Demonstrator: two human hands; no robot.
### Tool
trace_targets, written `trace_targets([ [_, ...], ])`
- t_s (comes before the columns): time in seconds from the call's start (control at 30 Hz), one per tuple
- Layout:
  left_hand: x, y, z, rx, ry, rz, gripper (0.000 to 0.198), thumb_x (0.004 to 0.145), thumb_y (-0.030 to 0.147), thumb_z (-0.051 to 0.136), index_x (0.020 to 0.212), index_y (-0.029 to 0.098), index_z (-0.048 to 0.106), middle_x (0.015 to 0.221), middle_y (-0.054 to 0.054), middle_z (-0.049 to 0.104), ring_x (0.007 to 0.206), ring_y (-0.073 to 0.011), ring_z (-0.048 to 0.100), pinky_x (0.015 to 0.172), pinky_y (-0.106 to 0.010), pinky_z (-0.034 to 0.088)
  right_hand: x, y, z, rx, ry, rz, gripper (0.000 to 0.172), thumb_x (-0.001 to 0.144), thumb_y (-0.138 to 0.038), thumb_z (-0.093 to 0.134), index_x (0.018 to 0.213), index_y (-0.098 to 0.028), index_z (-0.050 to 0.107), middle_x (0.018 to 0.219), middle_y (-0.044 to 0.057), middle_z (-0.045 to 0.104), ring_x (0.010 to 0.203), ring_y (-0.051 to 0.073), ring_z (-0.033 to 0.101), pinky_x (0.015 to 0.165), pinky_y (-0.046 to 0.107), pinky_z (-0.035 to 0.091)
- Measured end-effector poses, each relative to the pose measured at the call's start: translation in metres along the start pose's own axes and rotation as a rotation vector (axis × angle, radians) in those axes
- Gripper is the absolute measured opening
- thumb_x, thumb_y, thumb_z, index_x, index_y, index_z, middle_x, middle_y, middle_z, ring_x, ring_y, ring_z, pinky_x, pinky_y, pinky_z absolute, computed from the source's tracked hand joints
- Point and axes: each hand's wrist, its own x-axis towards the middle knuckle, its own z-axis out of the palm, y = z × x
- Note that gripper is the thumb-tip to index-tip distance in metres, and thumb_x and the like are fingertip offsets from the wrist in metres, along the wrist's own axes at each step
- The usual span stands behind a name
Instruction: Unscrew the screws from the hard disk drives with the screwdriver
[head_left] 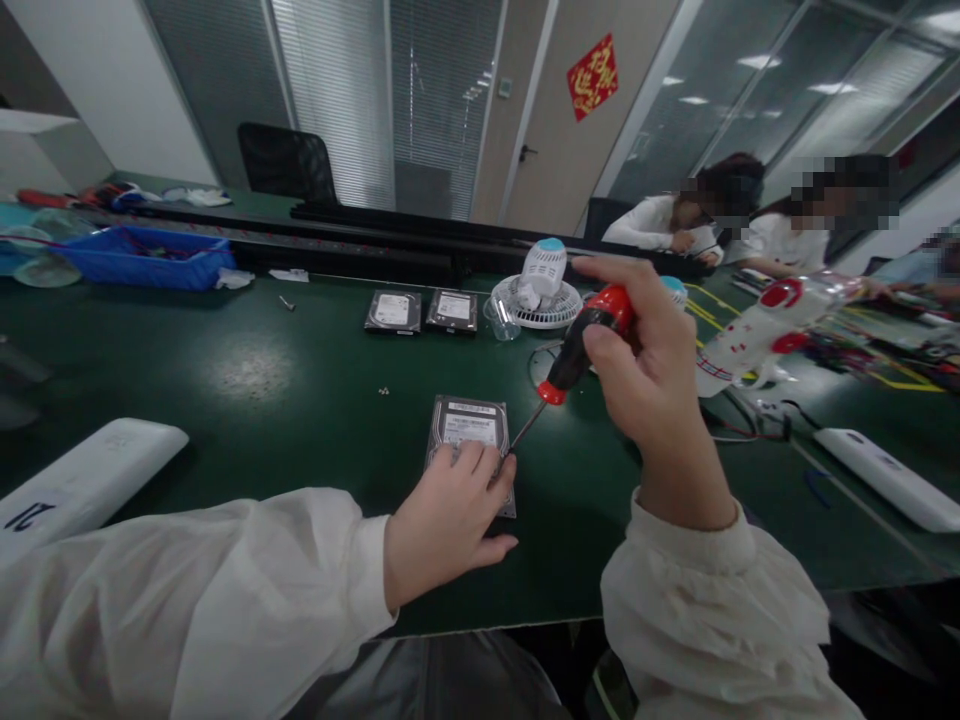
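While the screwdriver is held slantwise by the right hand, the hard drive beneath it is covered in part by the left hand. The red-and-black handle is grasped by the right fingers, with the index finger stretched out over its butt end, and the shaft is directed down and leftward to the drive's right edge. The left fingers are laid over the drive's label side without being closed around it, and the thumb is held apart, over the tabletop. The screwdriver's tip is hidden by the left fingertips, so it cannot be told for certain whether a screw is met by it.

The drive is placed flat on the green tabletop, near its front edge and between the two sleeves. A few small screws are gathered beyond it, a little to the left. Farther back, a second hard drive and a third hard drive are set side by side, label up. To their right, a clear plastic cup and a white fan are seen. A blue bin is placed at the far left.
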Motion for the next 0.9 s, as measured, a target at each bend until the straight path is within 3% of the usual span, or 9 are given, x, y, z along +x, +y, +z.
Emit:
trace_targets([
  [0.1, 0.0, 0.0, 0.0, 0.003, -0.003, -0.003, 0.077, 0.095, 0.067, 0.052, 0.146, 0.01, 0.055, 0.119, -0.018, 0.063, 0.105, -0.0312, 0.056, 0.083, -0.043, 0.043, -0.001, -0.003, 0.002, -0.003, -0.009, 0.003, 0.042, 0.097, -0.041, 0.047, 0.133, -0.024, 0.061, 0.109, 0.006, 0.067, 0.081, 0.018, 0.059, 0.074, 0.035, 0.05],
  [0.17, 0.0, 0.0, 0.0, 0.005, -0.006, -0.003, 0.077, 0.095, 0.067, 0.051, 0.146, 0.01, 0.055, 0.12, -0.018, 0.063, 0.106, -0.0314, 0.056, 0.084, -0.043, 0.043, -0.001, -0.006, 0.005, -0.037, 0.026, 0.038, 0.041, 0.095, -0.047, 0.056, 0.127, -0.023, 0.064, 0.101, 0.005, 0.068, 0.075, 0.016, 0.057, 0.072, 0.034, 0.05],
  [0.3, 0.0, 0.0, -0.002, 0.007, -0.019, -0.002, 0.077, 0.095, 0.066, 0.051, 0.147, 0.01, 0.054, 0.121, -0.018, 0.063, 0.107, -0.0316, 0.056, 0.084, -0.043, 0.043, -0.003, -0.009, 0.01, -0.055, 0.113, 0.082, 0.032, 0.091, -0.035, 0.063, 0.121, -0.024, 0.066, 0.094, 0.003, 0.068, 0.069, 0.014, 0.054, 0.07, 0.033, 0.049],
  [0.47, 0.0, 0.0, -0.002, 0.012, -0.014, -0.002, 0.076, 0.095, 0.066, 0.052, 0.146, 0.01, 0.055, 0.12, -0.019, 0.063, 0.105, -0.0317, 0.056, 0.083, -0.043, 0.043, -0.007, -0.01, 0.011, 0.013, 0.092, 0.056, 0.039, 0.096, -0.033, 0.05, 0.134, -0.029, 0.059, 0.108, 0.005, 0.069, 0.075, 0.017, 0.058, 0.074, 0.037, 0.051],
  [0.53, 0.0, 0.0, -0.002, 0.009, -0.013, -0.001, 0.076, 0.095, 0.066, 0.052, 0.145, 0.01, 0.056, 0.12, -0.019, 0.063, 0.105, -0.0316, 0.056, 0.083, -0.043, 0.043, -0.007, -0.009, 0.012, 0.019, 0.078, 0.054, 0.039, 0.097, -0.039, 0.054, 0.134, -0.03, 0.058, 0.115, 0.006, 0.069, 0.077, 0.017, 0.06, 0.075, 0.037, 0.052],
  [0.63, 0.0, -0.001, -0.003, 0.005, -0.021, -0.003, 0.075, 0.095, 0.066, 0.052, 0.146, 0.01, 0.055, 0.12, -0.019, 0.063, 0.105, -0.0315, 0.056, 0.084, -0.043, 0.043, -0.009, -0.006, 0.017, 0.063, 0.126, 0.069, 0.047, 0.092, -0.046, 0.064, 0.136, -0.032, 0.054, 0.122, 0.007, 0.066, 0.074, 0.016, 0.058, 0.065, 0.033, 0.049],
  [0.7, 0.001, -0.001, -0.004, 0.001, -0.031, -0.006, 0.075, 0.095, 0.066, 0.052, 0.146, 0.01, 0.055, 0.121, -0.019, 0.063, 0.106, -0.0317, 0.056, 0.084, -0.043, 0.043, -0.011, -0.004, 0.021, 0.136, 0.174, 0.089, 0.05, 0.09, -0.046, 0.067, 0.135, -0.033, 0.05, 0.113, 0.006, 0.066, 0.067, 0.014, 0.056, 0.057, 0.03, 0.044],
  [0.77, 0.001, -0.001, -0.004, -0.003, -0.037, -0.007, 0.076, 0.095, 0.066, 0.052, 0.146, 0.01, 0.055, 0.121, -0.019, 0.063, 0.105, -0.0319, 0.056, 0.084, -0.043, 0.043, -0.013, -0.002, 0.023, 0.217, 0.204, 0.105, 0.042, 0.089, -0.043, 0.069, 0.126, -0.032, 0.052, 0.097, 0.002, 0.063, 0.062, 0.013, 0.054, 0.053, 0.028, 0.041],
  [0.9, 0.0, -0.001, -0.003, -0.001, -0.024, -0.001, 0.075, 0.095, 0.065, 0.053, 0.145, 0.01, 0.055, 0.12, -0.018, 0.063, 0.105, -0.0316, 0.056, 0.084, -0.043, 0.043, -0.016, -0.002, 0.024, 0.315, 0.167, 0.068, 0.023, 0.095, -0.037, 0.059, 0.116, -0.029, 0.057, 0.089, 0.002, 0.06, 0.07, 0.015, 0.058, 0.058, 0.03, 0.047],
])
